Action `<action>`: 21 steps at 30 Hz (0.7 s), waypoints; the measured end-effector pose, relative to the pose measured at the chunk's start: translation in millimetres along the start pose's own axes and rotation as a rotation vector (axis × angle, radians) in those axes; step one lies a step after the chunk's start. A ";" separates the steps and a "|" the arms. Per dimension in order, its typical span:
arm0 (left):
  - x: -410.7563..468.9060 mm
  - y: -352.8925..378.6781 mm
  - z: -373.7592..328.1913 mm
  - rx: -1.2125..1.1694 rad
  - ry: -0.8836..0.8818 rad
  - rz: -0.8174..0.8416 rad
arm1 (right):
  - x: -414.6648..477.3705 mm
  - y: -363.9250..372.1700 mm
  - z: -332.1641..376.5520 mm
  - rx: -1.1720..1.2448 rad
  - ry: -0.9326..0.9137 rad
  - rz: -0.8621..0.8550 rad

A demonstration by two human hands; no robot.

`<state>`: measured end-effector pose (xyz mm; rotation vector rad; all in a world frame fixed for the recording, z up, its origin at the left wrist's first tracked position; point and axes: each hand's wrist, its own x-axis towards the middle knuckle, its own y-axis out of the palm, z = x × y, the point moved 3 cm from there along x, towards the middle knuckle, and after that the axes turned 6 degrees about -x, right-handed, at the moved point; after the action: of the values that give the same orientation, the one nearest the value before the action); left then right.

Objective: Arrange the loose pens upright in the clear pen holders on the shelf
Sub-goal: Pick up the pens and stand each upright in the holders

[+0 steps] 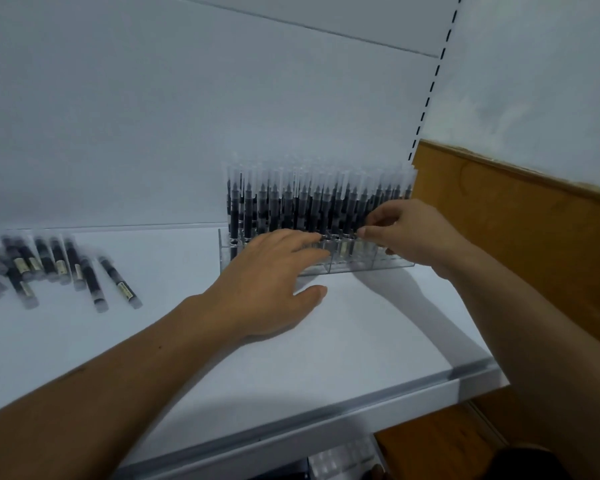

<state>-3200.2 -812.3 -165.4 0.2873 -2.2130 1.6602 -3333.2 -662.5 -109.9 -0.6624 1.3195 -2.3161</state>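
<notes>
Both arms reached in from the near edge of the white shelf toward the clear pen holder, which stood at the back right against the pale back panel and just beside a brown wooden panel. The holder was crowded with upright pens, dark barrels below and frosted caps on top, row behind row. The left hand lay low over the shelf, palm down and forearm angled in from the lower left. Its fingers were straight and loosely together, with the tips against the holder's front wall near the rim, and the thumb was spread out to the side above the bare shelf. It held nothing. The right hand came in from the right with the wrist raised and the knuckles up. Its fingers were curled, thumb and forefinger nipping the lower barrel of a front-row pen at the holder's rim, though the blur left the grip less than sharp. Well apart on the left of the shelf, a heap of loose pens lay flat, fanned out and overlapping.
</notes>
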 end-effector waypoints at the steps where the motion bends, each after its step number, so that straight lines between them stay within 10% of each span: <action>1: -1.0 -3.1 -0.7 -0.002 0.004 0.013 | -3.6 -2.9 1.9 -0.042 -0.016 0.001; 21: -170.5 -114.7 128.9 0.100 -0.564 -0.163 | -32.2 126.1 210.6 -0.181 -0.682 0.430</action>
<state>-3022.6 -977.5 -164.0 1.0462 -2.3965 1.7556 -3173.0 -849.8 -132.8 -0.9953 1.1882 -1.4498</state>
